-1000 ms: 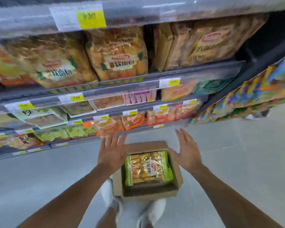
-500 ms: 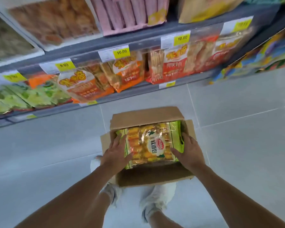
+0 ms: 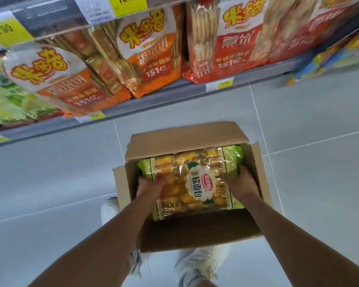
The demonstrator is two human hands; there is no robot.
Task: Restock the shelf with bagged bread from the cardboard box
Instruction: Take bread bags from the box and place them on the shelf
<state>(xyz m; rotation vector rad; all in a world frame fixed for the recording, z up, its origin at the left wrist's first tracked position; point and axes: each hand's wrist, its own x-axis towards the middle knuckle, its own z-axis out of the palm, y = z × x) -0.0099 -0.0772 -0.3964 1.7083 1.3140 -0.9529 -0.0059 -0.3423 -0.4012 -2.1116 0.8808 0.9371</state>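
Note:
An open cardboard box (image 3: 197, 230) stands on the grey floor between my feet. Inside it lies a bag of bread (image 3: 192, 179), clear plastic with green ends and a white label over golden rolls. My left hand (image 3: 148, 188) grips the bag's left side, with its fingers tucked down along the edge. On the bag's right side my right hand (image 3: 239, 183) grips it the same way. The bag tilts slightly, its far right corner raised against the box wall.
The bottom shelf (image 3: 153, 96) runs across the top, filled with orange and red rice-cracker bags (image 3: 145, 50) and green bags (image 3: 10, 104) at left. Yellow price tags line the shelf rails. My white shoes (image 3: 199, 266) stand just behind the box on the tiled floor.
I have bent down closer to the box. Both hands moved from above the box, through touching the bag's sides, to gripping its edges deeper inside the box.

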